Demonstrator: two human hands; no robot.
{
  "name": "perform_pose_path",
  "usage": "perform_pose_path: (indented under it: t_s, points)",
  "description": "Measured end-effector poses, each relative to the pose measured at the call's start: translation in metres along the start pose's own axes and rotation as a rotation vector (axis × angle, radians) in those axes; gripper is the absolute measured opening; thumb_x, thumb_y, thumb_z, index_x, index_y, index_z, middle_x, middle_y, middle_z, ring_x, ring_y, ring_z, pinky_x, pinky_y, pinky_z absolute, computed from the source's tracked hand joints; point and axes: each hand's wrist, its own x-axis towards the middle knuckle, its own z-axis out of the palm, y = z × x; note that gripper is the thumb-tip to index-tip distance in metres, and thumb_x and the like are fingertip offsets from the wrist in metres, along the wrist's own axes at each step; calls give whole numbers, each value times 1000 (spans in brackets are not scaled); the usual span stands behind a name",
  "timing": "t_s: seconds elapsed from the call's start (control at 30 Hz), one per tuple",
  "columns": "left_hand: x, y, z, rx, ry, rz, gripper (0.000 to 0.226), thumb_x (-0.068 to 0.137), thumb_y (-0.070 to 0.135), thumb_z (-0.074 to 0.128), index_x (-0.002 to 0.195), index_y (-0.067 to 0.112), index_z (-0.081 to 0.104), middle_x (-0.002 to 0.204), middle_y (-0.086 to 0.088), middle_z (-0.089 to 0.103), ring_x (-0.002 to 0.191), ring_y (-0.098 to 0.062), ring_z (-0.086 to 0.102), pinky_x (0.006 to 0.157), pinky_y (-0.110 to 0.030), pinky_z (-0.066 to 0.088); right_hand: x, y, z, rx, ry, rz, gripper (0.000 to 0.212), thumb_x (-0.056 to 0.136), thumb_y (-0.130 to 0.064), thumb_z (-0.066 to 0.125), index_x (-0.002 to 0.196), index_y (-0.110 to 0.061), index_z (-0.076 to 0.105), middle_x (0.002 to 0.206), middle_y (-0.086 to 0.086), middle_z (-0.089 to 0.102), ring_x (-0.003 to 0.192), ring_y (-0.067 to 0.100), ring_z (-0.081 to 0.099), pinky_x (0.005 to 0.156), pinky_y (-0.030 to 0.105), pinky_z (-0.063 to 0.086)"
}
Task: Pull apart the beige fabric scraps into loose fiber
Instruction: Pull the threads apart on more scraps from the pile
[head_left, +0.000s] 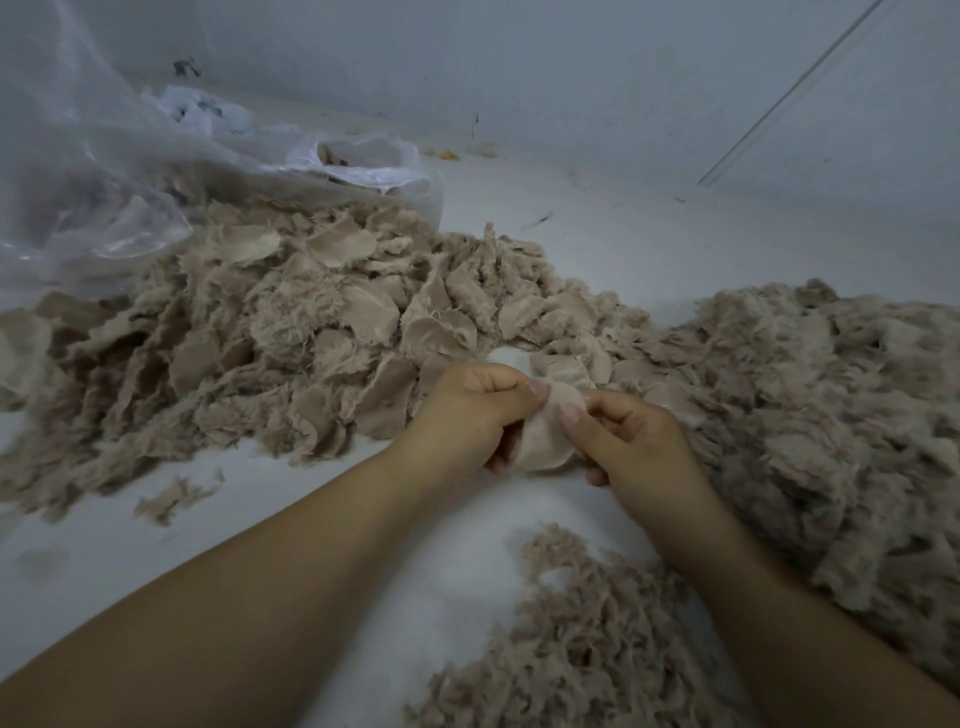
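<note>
Beige scrap heap (291, 322), fiber mound (831, 415) flank both hands' pinched scrap (548, 431).

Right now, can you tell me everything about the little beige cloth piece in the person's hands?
The small beige fabric scrap is a roundish, smooth-looking piece of soft cloth, slightly crumpled. It is held up above the pale floor, in front of the big scrap pile. The left hand and right hand both pinch it, thumbs pressed on its upper edge. It looks still whole, not yet fluffy fiber.
</note>
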Motion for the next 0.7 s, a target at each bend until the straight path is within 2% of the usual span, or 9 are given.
perform_pose_path:
  t_s: [0.07,0.1,0.23,0.3,0.4,0.47,0.53,0.6,0.7]
  points:
    - [-2,2,4,19,-31,-26,42,96,15,58,53,16,62,44,-7,50,34,-14,42,36,-18,34,0,-1,-1,-16,23,-19,20,88,-23,66,74,-9,71,50,-10,53,45,2,43,45,16,38]
    - [-3,4,4,21,-1,-29,43,94,12,56,51,15,60,43,-7,49,32,-14,41,35,-17,32,0,0,-1,-18,39,-22,26,92,-17,64,66,-14,71,48,-11,49,44,2,40,45,16,37]
    - [0,10,-6,28,192,13,28,91,7,52,66,-2,62,44,-9,47,28,-15,33,32,-13,24,0,0,-1,-6,64,-16,48,95,-12,62,48,-23,64,46,-12,42,44,3,35,44,16,35]
    - [0,10,-10,111,146,30,35,94,22,60,72,-5,61,45,-7,47,28,-14,32,33,-14,26,0,0,0,6,69,-20,45,94,-12,63,50,-22,65,46,-10,43,44,3,36,44,16,36]
    - [-6,10,-5,275,-22,54,44,82,39,73,75,-4,64,47,1,49,37,-11,35,41,-18,29,0,2,-1,21,88,-20,34,93,-11,64,60,-15,69,46,-8,45,43,4,38,42,16,37]
    - [-8,8,2,318,-60,64,36,84,28,74,71,-3,63,51,-4,50,48,-16,40,51,-28,32,-1,3,-1,-10,82,-23,29,93,-13,64,65,-10,70,47,-7,47,44,5,39,43,18,37]
    - [-3,7,-1,412,44,84,31,88,16,71,61,7,60,50,-3,52,47,-18,45,51,-31,37,-1,4,-1,-44,88,-17,28,94,-16,63,68,-15,73,48,-8,49,45,5,41,44,19,38]
    - [2,12,-12,708,198,130,35,87,18,69,57,15,52,54,1,54,48,-19,52,48,-25,37,0,5,-1,-40,125,5,29,97,-16,60,73,-22,76,50,-9,50,47,2,45,45,16,40]
    - [-1,20,-29,1365,328,222,21,84,22,64,69,20,48,80,-3,57,70,-31,61,53,-29,32,2,6,-2,-11,151,33,22,99,-16,56,96,-24,75,53,-10,51,49,2,46,46,16,41]
